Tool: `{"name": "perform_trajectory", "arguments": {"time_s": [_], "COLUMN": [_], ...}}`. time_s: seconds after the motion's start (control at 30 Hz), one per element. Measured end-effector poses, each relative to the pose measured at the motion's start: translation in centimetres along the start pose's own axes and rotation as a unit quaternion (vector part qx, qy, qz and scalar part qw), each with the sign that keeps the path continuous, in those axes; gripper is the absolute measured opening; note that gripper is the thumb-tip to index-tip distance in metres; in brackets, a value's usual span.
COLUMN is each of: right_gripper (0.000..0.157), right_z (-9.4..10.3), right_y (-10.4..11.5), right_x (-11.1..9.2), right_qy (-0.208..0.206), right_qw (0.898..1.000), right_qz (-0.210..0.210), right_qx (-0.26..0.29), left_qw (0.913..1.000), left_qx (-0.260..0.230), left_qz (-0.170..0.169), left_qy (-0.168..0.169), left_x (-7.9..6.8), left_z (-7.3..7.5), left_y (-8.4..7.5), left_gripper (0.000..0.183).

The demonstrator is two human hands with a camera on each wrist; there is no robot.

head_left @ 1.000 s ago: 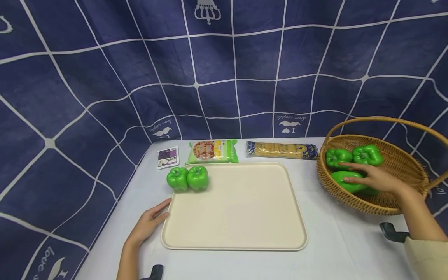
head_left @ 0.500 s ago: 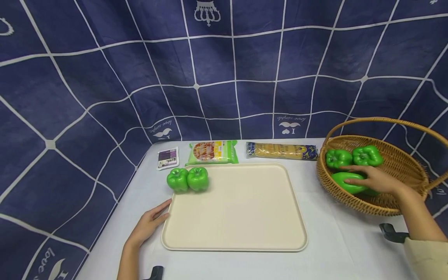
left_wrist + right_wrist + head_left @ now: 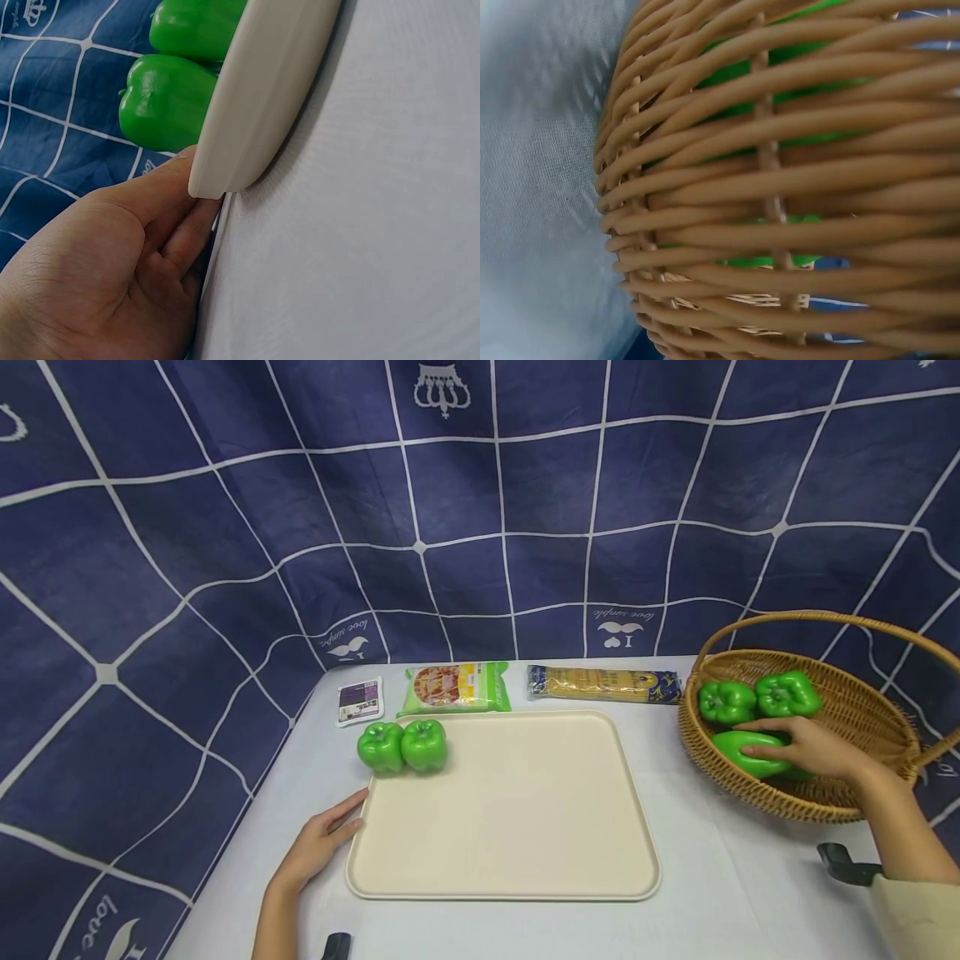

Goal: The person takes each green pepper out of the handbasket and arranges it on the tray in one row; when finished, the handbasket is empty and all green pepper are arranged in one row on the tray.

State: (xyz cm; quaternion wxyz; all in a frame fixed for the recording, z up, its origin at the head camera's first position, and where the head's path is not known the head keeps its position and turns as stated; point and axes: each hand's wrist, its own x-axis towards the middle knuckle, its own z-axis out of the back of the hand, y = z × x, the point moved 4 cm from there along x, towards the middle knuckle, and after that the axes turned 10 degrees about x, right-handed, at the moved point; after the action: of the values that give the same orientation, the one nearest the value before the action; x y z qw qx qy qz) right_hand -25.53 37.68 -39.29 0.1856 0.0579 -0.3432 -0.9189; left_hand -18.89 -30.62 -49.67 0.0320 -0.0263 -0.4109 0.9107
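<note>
My right hand (image 3: 813,747) is inside the wicker basket (image 3: 892,722), with thumb and fingers around a smooth green pepper (image 3: 742,756). Two more green bell peppers, one on the left (image 3: 726,702) and one on the right (image 3: 787,693), lie behind it. In the right wrist view the basket's woven wall (image 3: 840,180) hides the hand. My left hand (image 3: 318,843) touches the left edge of a cream tray (image 3: 510,818), its fingers mostly extended; the left wrist view shows the fingertips at the rim (image 3: 262,97). Side by side at the tray's upper left corner sit two bell peppers (image 3: 424,745).
Along the back of the white table lie a small purple-and-white packet (image 3: 360,702), a green food bag (image 3: 457,687) and a long pack of pasta (image 3: 603,683). A blue checked curtain (image 3: 465,502) hangs behind. The basket's handle (image 3: 817,614) arches over it.
The fingers of my right hand have drawn in slightly around the pepper in the basket. My left hand stays at the tray's edge.
</note>
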Motion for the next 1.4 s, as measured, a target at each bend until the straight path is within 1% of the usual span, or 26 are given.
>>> {"name": "perform_trajectory", "arguments": {"time_s": [0.13,0.23,0.33,0.47,0.6,0.77,1.0,1.2,1.4], "right_gripper": [0.042,0.041,0.041,0.042,0.046,0.05,0.053,0.049,0.048], "right_z": [0.1,0.3,0.5,0.8,0.9,1.1,1.3,1.6,1.7], "right_y": [0.1,0.3,0.3,0.3,0.3,0.4,0.2,0.0,-0.2], "right_x": [-0.1,-0.2,-0.3,-0.5,-0.7,-1.1,-1.5,-2.1,-2.7], "right_qy": [-0.017,-0.026,-0.038,-0.052,-0.054,-0.061,-0.065,-0.08,-0.095], "right_qw": [1.0,1.0,0.999,0.998,0.997,0.996,0.995,0.995,0.994], "right_qz": [-0.005,0.004,0.0,-0.022,-0.037,-0.046,-0.058,-0.051,-0.047], "right_qx": [-0.002,-0.014,-0.025,-0.033,-0.039,-0.048,-0.039,-0.032,-0.016], "left_qw": [1.0,1.0,1.0,1.0,1.0,1.0,1.0,0.9999,1.0], "left_qx": [0.001,0.004,0.003,0.0,0.0,-0.006,-0.005,-0.006,-0.009], "left_qz": [0.002,0.002,0.002,0.002,0.002,0.001,0.003,0.008,0.002], "left_qy": [-0.001,0.0,0.001,0.001,0.0,0.002,0.002,0.001,0.001], "left_x": [0.0,0.0,0.1,0.1,0.0,0.1,0.1,0.1,0.1], "left_z": [0.0,0.0,-0.1,-0.1,0.0,0.0,-0.1,-0.1,0.0], "left_y": [0.0,0.1,0.2,0.3,0.2,0.2,0.1,0.1,0.0], "left_gripper": [0.05,0.051,0.05,0.05,0.049,0.049,0.047,0.047,0.046]}}
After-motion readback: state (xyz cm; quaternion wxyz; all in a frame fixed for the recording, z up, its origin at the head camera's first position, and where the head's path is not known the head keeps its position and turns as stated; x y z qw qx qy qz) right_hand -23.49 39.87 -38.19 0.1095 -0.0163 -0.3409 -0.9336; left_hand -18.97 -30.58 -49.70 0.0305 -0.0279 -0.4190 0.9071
